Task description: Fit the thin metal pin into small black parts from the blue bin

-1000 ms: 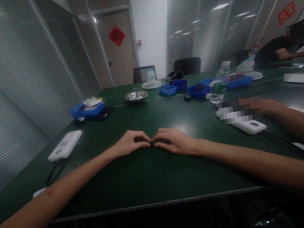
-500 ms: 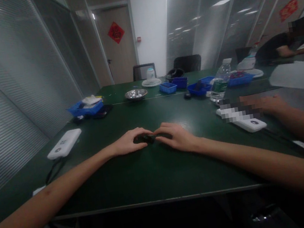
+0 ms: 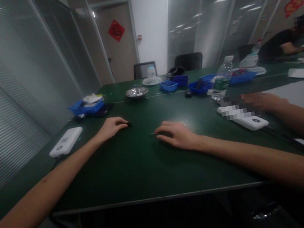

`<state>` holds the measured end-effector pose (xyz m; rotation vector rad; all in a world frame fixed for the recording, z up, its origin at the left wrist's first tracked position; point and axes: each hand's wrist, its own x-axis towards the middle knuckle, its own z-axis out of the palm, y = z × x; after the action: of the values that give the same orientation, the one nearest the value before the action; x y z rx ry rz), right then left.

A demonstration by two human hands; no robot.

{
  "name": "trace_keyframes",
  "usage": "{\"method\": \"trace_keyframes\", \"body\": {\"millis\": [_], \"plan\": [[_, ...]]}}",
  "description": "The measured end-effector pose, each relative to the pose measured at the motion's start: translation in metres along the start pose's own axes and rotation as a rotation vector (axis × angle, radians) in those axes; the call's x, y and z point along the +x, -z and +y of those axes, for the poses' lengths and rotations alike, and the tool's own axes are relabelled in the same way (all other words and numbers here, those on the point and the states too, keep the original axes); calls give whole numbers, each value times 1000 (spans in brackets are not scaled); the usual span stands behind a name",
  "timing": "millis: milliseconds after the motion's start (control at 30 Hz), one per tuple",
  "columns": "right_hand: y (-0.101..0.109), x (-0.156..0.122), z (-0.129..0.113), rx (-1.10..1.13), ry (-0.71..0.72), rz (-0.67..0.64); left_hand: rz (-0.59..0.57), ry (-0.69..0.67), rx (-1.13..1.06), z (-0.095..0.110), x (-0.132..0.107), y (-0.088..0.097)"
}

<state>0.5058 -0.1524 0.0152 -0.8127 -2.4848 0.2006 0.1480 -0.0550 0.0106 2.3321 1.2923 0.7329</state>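
A: Hands rest apart on the green table [image 3: 149,169] in the head view. The left hand [image 3: 112,127] lies further out and to the left, fingers curled, with a small dark piece [image 3: 128,124] pinched at its fingertips, low against the tabletop.

B: And the right hand [image 3: 177,135]?

A: It lies palm down, fingers loosely bent over something dark; a thin dark tip [image 3: 152,133] pokes out beside the forefinger. Whether that hand truly grips it cannot be told.

B: So the person's two pieces sit well apart, one at each hand.

A: Yes. To handle such small parts well, the person would probably do best to keep both wrists planted on the table and pinch with thumb and forefinger only, since the dim light makes a dropped piece hard to find on the dark surface.

B: What lies around them?

A: A white device [image 3: 65,141] to the left, a metal bowl [image 3: 136,92] and blue bins [image 3: 87,107] further back, a water bottle [image 3: 222,79], and a co-worker's hand [image 3: 266,102] on another white device [image 3: 244,118] at the right.
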Motion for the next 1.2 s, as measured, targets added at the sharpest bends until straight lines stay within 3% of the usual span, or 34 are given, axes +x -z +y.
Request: {"method": "trace_keyframes", "body": {"millis": [67,200,300,400,567,767,1000,1200], "plan": [[0,0,0,4,4,1,94,115,123,-31,1,21],[1,0,0,10,6,-9,154,259,400,-85,-5,59],[1,0,0,7,8,-13,154,298,564,-112,-12,78],[0,-1,1,7,14,-20,132,335,602,-126,-17,87],[-2,-1,2,-23,14,-21,108,290,594,-128,-18,93],[-1,-1,2,-24,16,-31,120,370,495,-109,-16,91],[0,0,0,-14,5,-42,152,349,360,-92,-11,80],[-1,0,2,-22,16,-45,113,478,128,-84,-9,76]]}}
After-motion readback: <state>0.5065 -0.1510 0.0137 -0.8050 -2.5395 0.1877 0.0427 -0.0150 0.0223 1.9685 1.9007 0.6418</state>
